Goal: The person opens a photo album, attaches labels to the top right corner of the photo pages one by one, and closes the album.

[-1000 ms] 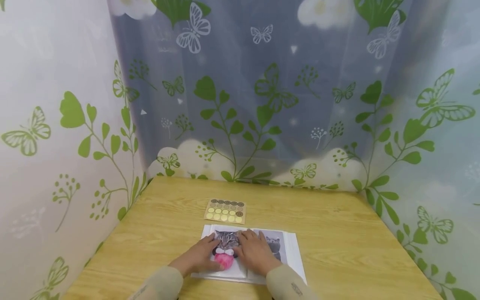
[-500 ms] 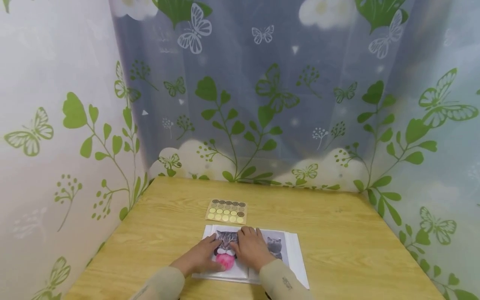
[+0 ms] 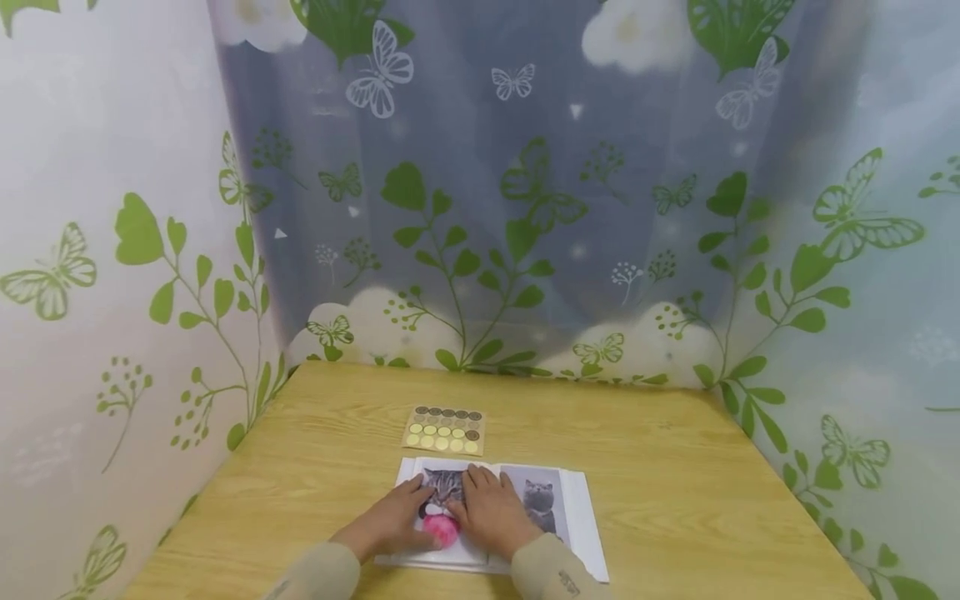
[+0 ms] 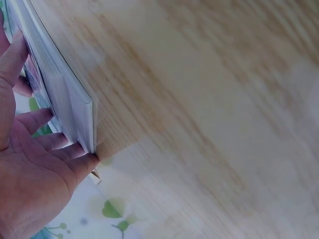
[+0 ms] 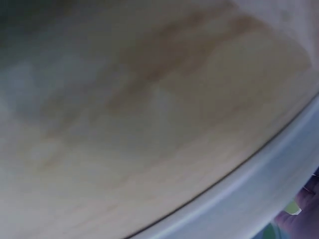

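Observation:
An open book (image 3: 587, 521) with thick white edges lies on the table. Its left page carries a picture of a tabby cat (image 3: 444, 485) with a pink ball (image 3: 441, 531); a grey cat picture (image 3: 538, 502) fills the right page. My left hand (image 3: 388, 518) rests on the left page's outer side, fingers extended; in the left wrist view, the left hand (image 4: 37, 172) touches the book's edge (image 4: 82, 119). Near the centre fold, my right hand (image 3: 495, 510) lies flat, fingers extended. The right wrist view catches only part of that right hand (image 5: 305, 215), beyond the book's edge (image 5: 214, 211).
Just behind the book lies a sheet of round stickers (image 3: 444, 432), with dark, brown and yellow rows. Both sit on a wood-grain table (image 3: 675, 492). Curtains (image 3: 480, 208) printed with leaves and butterflies enclose the table at the back and sides.
My right hand has shifted left across the pages, uncovering more of the grey cat picture. My left hand stays at the left page. The head view has tilted and shifted slightly.

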`<state>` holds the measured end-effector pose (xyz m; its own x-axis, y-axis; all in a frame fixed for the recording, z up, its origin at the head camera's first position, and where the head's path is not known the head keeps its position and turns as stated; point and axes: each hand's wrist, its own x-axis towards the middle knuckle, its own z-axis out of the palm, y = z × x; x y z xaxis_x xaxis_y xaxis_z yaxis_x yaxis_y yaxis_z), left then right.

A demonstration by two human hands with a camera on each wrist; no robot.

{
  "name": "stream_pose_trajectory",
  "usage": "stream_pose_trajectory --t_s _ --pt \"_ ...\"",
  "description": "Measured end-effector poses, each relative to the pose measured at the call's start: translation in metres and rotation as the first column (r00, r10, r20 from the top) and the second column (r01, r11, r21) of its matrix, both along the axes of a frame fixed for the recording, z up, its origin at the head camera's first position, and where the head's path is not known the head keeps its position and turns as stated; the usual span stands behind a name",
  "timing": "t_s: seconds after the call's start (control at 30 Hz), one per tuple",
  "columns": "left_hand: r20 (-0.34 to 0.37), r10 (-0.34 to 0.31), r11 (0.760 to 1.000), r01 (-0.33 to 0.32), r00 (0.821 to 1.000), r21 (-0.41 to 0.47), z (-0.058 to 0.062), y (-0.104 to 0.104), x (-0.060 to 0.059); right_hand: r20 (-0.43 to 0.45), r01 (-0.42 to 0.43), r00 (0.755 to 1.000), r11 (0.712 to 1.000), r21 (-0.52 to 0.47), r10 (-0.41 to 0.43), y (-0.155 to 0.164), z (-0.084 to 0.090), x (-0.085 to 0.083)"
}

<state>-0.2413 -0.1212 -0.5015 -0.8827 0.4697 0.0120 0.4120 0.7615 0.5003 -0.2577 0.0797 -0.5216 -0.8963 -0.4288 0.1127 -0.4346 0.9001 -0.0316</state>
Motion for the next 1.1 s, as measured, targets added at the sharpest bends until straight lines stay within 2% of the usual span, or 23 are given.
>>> stream_pose_trajectory --t_s 0.3,0.5,1.1 --pt "0.017 0.009 1.0 -0.009 1.0 -0.024 -0.004 -0.003 -0.005 -0.008 -0.072 0.997 0.995 0.063 0.072 -0.002 0.004 0.012" --pt "0.052 0.022 1.0 -0.021 0.998 -0.012 -0.001 -0.003 -0.006 -0.006 -0.078 0.997 0.997 0.022 0.078 0.005 0.007 0.016" --pt "0.041 0.021 1.0 -0.02 0.999 -0.024 0.004 -0.001 -0.002 0.004 -0.051 0.999 0.996 -0.067 0.051 0.019 0.009 0.013"
